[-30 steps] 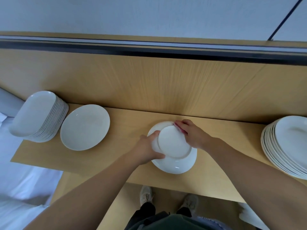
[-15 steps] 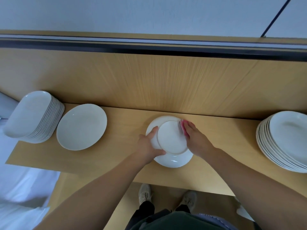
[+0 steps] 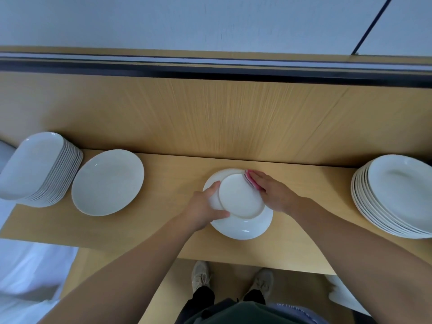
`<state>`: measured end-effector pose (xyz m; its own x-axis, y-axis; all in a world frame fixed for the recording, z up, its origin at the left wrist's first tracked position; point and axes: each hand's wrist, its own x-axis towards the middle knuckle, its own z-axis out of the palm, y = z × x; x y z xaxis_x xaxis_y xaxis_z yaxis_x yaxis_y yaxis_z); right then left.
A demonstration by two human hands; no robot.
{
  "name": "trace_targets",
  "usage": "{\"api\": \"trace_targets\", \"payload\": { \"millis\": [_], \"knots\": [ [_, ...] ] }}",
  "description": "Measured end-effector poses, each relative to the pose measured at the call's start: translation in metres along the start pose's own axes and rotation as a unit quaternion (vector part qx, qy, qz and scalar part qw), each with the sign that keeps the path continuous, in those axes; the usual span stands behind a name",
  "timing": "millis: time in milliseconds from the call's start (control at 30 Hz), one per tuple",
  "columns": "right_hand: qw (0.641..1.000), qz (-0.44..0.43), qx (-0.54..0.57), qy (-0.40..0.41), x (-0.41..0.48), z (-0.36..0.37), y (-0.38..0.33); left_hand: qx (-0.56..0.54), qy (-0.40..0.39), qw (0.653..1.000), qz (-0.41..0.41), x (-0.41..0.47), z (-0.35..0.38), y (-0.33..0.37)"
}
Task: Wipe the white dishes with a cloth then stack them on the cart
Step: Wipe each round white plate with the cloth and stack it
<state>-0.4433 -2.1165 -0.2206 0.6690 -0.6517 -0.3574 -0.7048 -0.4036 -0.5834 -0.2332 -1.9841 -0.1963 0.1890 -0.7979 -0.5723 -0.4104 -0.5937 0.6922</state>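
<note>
My left hand [image 3: 205, 206] grips the left rim of a small white plate [image 3: 240, 197], thumb on top, holding it tilted above a larger white plate [image 3: 245, 226] that lies on the wooden shelf [image 3: 177, 167]. My right hand [image 3: 273, 192] presses a pink cloth [image 3: 251, 180] against the small plate's right edge, fingers fairly straight over the cloth. Most of the cloth is hidden under my fingers.
A single oval white plate [image 3: 107, 182] lies to the left, beside a stack of oval dishes [image 3: 39, 169] at the far left. A stack of round white plates [image 3: 395, 195] sits at the right. A wooden back panel [image 3: 210, 113] rises behind the shelf.
My right hand and the cloth slid from the small plate's top edge round to its right edge. My left hand keeps the same grip.
</note>
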Motion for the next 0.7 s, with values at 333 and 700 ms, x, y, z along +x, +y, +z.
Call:
{"api": "trace_targets", "payload": {
  "millis": [333,700],
  "knots": [
    [0.994,0.032,0.076,0.076,-0.042,0.038,0.000,-0.017,0.026,0.999,-0.003,-0.001,0.008,-0.008],
    [0.987,0.033,0.149,0.050,-0.042,0.013,0.006,-0.058,-0.029,0.997,0.036,-0.006,0.005,-0.007]
  ]
}}
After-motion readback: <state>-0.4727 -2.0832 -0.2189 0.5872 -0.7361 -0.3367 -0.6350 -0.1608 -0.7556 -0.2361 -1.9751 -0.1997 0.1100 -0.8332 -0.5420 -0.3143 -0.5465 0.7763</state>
